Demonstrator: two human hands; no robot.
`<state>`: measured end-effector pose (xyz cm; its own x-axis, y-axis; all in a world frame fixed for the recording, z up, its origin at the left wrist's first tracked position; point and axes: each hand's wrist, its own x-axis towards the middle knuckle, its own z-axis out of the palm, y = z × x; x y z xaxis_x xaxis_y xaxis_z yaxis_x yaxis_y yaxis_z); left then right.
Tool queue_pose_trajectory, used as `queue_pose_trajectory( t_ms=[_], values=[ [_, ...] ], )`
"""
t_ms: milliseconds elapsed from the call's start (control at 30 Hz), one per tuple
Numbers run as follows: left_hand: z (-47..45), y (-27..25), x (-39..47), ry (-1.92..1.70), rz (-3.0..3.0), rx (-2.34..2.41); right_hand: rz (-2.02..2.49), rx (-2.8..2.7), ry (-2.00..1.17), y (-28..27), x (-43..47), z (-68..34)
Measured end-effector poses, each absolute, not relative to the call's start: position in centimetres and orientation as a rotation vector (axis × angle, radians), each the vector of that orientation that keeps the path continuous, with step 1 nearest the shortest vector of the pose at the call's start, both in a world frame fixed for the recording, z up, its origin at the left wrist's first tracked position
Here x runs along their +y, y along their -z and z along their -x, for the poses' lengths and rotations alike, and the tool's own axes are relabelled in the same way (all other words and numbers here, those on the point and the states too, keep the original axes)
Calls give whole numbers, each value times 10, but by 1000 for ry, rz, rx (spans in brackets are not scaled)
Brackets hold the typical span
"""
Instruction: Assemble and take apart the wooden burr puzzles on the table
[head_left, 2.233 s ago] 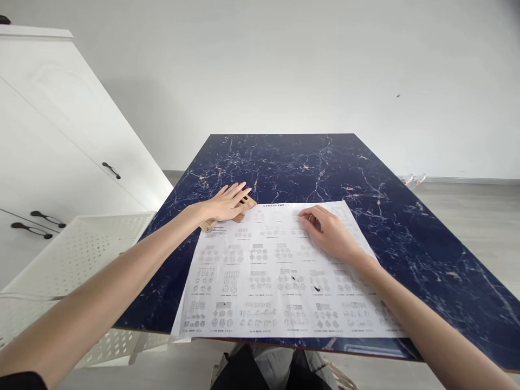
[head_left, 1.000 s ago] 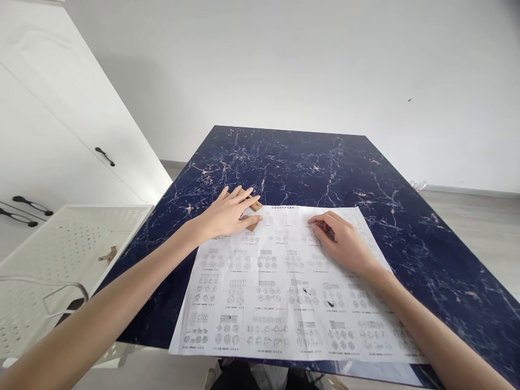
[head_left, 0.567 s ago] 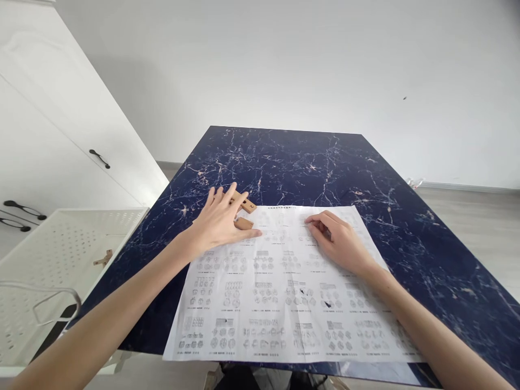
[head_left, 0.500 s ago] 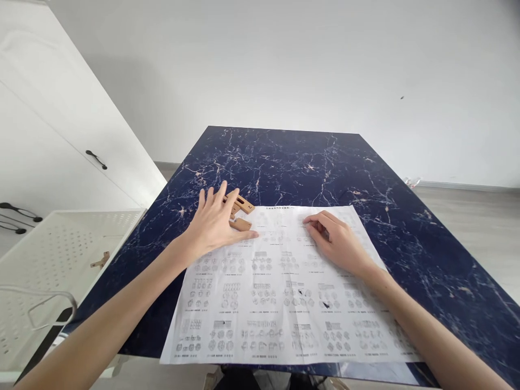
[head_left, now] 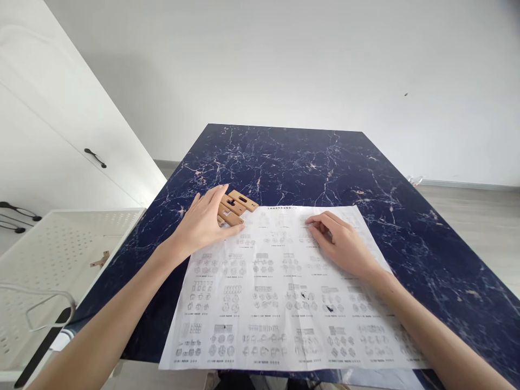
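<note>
A large printed sheet [head_left: 260, 271] lies on the dark table, covered in rows of small line drawings. At its upper left edge, several flat wooden puzzle pieces [head_left: 238, 201] lie side by side, with slots cut in them and a number on one. My left hand [head_left: 205, 216] rests against their left side, fingers stretched out and thumb apart along the near side. Part of the pieces is hidden behind that hand. On the upper right of the sheet sits my right hand [head_left: 335, 235], its fingers curled in and thumb near them, with nothing visible between them.
A blue marbled table [head_left: 284, 162] stands before a white wall. To the left are a cream perforated basket [head_left: 81, 227] holding a small wooden piece [head_left: 100, 260], and a white cabinet [head_left: 52, 130] with black handles. Two small dark scraps or holes show on the sheet.
My left hand has drawn back leftward and its fingers have come closer together. The wooden pieces now lie closer together and show more plainly. My right hand has stayed on the sheet.
</note>
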<state>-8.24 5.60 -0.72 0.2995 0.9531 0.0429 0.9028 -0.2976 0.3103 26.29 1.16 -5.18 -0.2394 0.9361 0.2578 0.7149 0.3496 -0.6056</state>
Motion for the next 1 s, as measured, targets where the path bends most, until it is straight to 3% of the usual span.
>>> queue_pose_trajectory(
  t_ms=[567, 1000],
  values=[
    [67, 18, 55, -550, -2377, 1837, 1443, -2057, -477, 49, 10, -261],
    [65, 27, 57, -274, -2653, 1590, 1452, -2068, -484, 49, 11, -261]
  ],
)
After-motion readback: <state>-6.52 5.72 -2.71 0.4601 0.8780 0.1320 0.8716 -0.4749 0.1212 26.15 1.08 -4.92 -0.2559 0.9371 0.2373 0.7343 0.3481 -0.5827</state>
